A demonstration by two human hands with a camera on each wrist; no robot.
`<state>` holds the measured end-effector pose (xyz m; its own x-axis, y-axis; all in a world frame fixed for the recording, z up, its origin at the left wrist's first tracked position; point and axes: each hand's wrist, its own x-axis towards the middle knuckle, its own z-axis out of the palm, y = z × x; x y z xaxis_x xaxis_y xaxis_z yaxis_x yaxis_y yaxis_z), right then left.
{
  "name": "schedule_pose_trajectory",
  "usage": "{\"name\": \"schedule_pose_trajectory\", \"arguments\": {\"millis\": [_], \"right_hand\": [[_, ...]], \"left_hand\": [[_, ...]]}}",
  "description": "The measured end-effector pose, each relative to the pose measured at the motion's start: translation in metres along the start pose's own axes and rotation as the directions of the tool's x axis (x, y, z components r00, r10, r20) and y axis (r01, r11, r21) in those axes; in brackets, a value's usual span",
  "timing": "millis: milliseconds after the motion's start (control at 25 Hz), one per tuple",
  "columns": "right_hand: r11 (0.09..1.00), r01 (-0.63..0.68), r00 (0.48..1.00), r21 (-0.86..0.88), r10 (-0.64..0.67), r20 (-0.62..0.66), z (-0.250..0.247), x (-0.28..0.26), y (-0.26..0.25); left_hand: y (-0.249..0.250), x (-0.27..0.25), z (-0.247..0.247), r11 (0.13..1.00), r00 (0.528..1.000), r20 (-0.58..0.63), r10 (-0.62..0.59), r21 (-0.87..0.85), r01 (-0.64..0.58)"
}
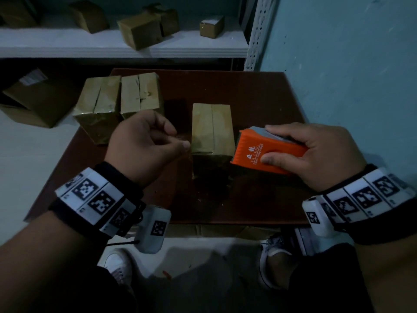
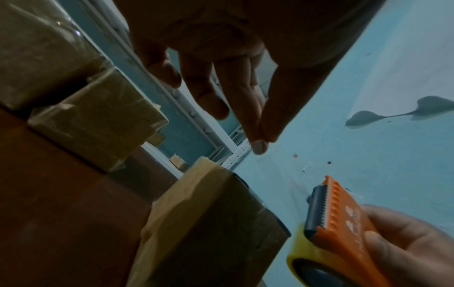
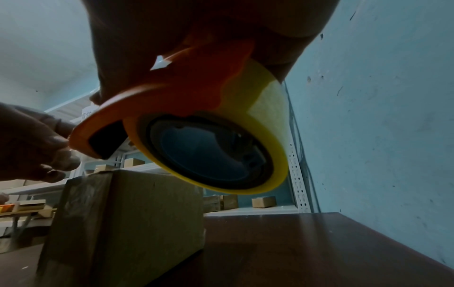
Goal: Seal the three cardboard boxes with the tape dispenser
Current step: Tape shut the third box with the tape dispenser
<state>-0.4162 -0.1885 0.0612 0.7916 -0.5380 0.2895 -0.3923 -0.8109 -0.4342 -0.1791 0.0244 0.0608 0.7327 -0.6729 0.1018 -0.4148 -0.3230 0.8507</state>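
— Three cardboard boxes; nearest box (image 1: 212, 129) between both grips?
— Yes. Right hand (image 1: 316, 154) clamps tape dispenser (image 1: 266, 152); left hand (image 1: 144, 145) pinches thumb to forefinger, likely drawing tape across.

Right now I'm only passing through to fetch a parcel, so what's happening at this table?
A person is taping cardboard boxes on a dark wooden table. Their right hand grips an orange tape dispenser beside the nearest box. The left hand hovers at that box's other side, thumb and forefinger pinched together; whether they hold a tape end is unclear. Two more boxes sit side by side behind.
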Motion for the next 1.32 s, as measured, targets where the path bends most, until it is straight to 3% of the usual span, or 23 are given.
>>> {"name": "schedule_pose_trajectory", "arguments": {"millis": [120,280,560,960,1000,1080,1160,1320], "right_hand": [[1.0,-0.001,0.999,-0.009,0.001,0.032,0.006,-0.002,-0.001],[0.999,-0.013,0.998,-0.05,0.017,0.068,0.009,0.0,-0.002],[0.996,-0.032,0.998,-0.088,0.037,0.059,0.015,0.001,0.0],[0.995,-0.009,1.0,-0.098,0.012,0.029,0.023,0.006,0.001],[0.995,-0.014,0.999,-0.102,0.018,0.031,0.023,0.006,0.002],[0.994,-0.018,0.999,-0.107,0.023,0.045,0.023,0.007,0.004],[0.994,-0.017,0.998,-0.107,0.023,0.055,0.023,0.008,0.006],[0.997,-0.01,0.998,-0.08,0.015,0.058,0.021,0.007,0.006]], "left_hand": [[0.001,-0.005,0.002,0.998,0.997,0.058,-0.055,-0.009,0.055],[-0.005,0.001,0.007,0.99,0.993,0.039,-0.116,0.09,0.112],[-0.006,0.007,0.019,0.962,0.995,-0.009,-0.099,0.253,0.098],[-0.014,0.032,0.002,0.91,0.988,0.065,-0.14,0.402,0.102],[-0.013,0.034,0.0,0.919,0.993,0.075,-0.095,0.391,0.059],[-0.006,0.038,0.003,0.902,0.986,0.133,0.105,0.405,-0.151],[0.001,0.045,0.012,0.823,0.913,0.278,0.298,0.409,-0.394],[0.0,0.062,0.034,0.798,0.812,0.493,0.312,0.328,-0.505]]}}
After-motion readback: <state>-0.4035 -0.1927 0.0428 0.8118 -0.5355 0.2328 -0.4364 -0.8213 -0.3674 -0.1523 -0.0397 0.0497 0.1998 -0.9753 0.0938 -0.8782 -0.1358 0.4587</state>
